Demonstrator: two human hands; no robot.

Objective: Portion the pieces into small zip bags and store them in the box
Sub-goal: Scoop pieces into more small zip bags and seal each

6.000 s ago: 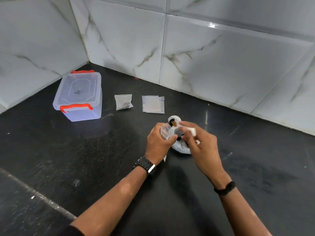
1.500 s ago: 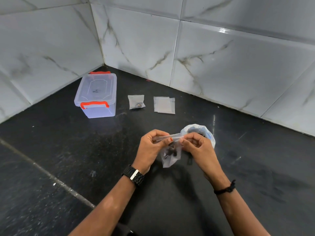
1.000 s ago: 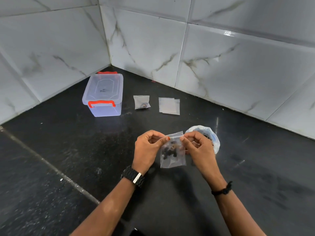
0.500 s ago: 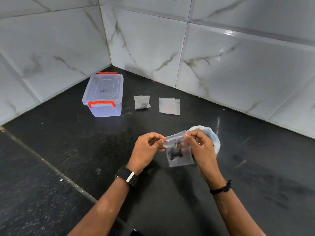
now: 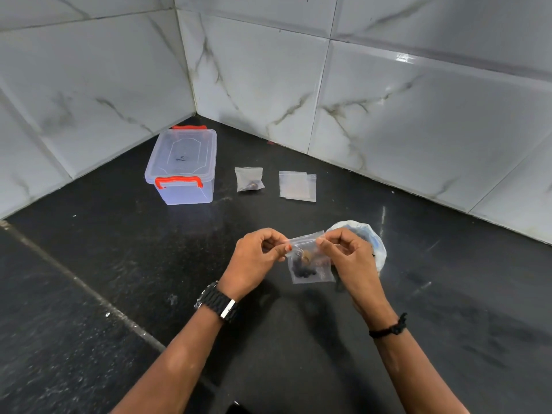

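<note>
Left hand (image 5: pixel 257 258) and right hand (image 5: pixel 348 255) pinch filled zip bag (image 5: pixel 310 264) top corners; sealing step. Next likely: finish seal, unlatch closed box (image 5: pixel 182 165).

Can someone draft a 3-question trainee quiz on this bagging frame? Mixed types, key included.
1. True or false: the lid of the clear box is off.
2. Which things does the person hold right now?
A. the flat stack of empty bags
B. the small zip bag with dark pieces, by its top edge
C. the box's orange latch
3. Fill in: the filled bag lying on the counter sits between the box and the ____.

Key
1. False: the lid is on.
2. B: the left hand and right hand each pinch a top corner.
3. stack of empty bags.
</note>
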